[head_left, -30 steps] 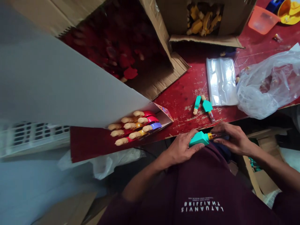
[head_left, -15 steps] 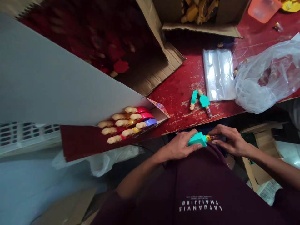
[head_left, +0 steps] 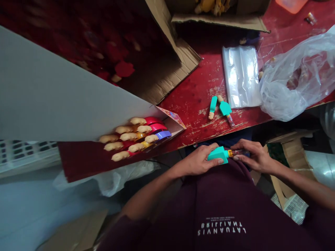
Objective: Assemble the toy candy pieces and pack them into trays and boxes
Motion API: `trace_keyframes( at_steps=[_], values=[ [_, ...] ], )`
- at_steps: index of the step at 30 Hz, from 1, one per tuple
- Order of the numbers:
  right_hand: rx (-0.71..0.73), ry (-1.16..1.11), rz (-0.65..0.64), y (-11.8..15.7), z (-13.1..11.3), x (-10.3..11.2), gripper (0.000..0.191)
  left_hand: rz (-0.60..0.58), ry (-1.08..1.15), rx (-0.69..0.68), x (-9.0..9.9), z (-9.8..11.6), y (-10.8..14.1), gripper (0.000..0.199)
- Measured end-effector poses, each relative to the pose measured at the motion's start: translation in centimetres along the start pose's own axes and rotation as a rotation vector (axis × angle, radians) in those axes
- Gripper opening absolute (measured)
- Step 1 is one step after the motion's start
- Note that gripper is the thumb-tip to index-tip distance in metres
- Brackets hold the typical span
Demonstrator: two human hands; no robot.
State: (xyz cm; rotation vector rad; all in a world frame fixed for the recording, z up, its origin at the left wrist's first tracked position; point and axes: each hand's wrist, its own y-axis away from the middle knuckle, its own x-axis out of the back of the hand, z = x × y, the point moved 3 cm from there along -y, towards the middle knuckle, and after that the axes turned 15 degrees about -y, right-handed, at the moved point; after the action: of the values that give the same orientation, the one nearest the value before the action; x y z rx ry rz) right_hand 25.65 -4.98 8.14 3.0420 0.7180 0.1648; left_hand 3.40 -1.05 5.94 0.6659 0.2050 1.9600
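My left hand (head_left: 200,159) is closed round a teal piece (head_left: 218,156) with flat sides, held in front of my shirt. Out of its right end comes a clear tube (head_left: 237,152) with a yellow band and dark contents. The fingers and thumb of my right hand (head_left: 253,156) pinch this tube. On the red table lie a small teal piece with a beige end (head_left: 213,107) and a teal paddle-shaped piece (head_left: 225,108) with a similar tube. Beside them is a stack of clear plastic bags (head_left: 242,77).
An open box (head_left: 170,120) at the table edge holds several beige-headed pieces in red, yellow and purple. Cardboard boxes (head_left: 180,73) stand behind. A crumpled clear bag (head_left: 282,101) lies at the right, near an orange container (head_left: 291,4).
The view has shifted a little, so the table and boxes appear slightly further up and left. Both hands keep their hold on the teal piece and its tube.
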Motion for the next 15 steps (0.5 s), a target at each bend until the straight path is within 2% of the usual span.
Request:
trace_keyframes(
  at_steps=[4,9,12,15],
  values=[
    [0.056,0.042,-0.001,0.5,0.5,-0.1,0.026,0.056,-0.109,0.0,-0.6,0.0,0.0,0.035],
    [-0.058,-0.007,0.03,0.4,0.5,0.0,0.026,0.025,-0.164,-0.069,-0.6,-0.3,-0.2,0.036],
    [-0.236,-0.115,0.093,0.4,1.0,-0.3,0.032,0.053,-0.299,-0.04,-0.9,-0.2,-0.1,0.036],
    [-0.572,-0.341,0.163,0.7,2.6,-1.1,0.041,0.109,-0.552,-0.029,-1.5,0.1,-0.2,0.033]
  ],
)
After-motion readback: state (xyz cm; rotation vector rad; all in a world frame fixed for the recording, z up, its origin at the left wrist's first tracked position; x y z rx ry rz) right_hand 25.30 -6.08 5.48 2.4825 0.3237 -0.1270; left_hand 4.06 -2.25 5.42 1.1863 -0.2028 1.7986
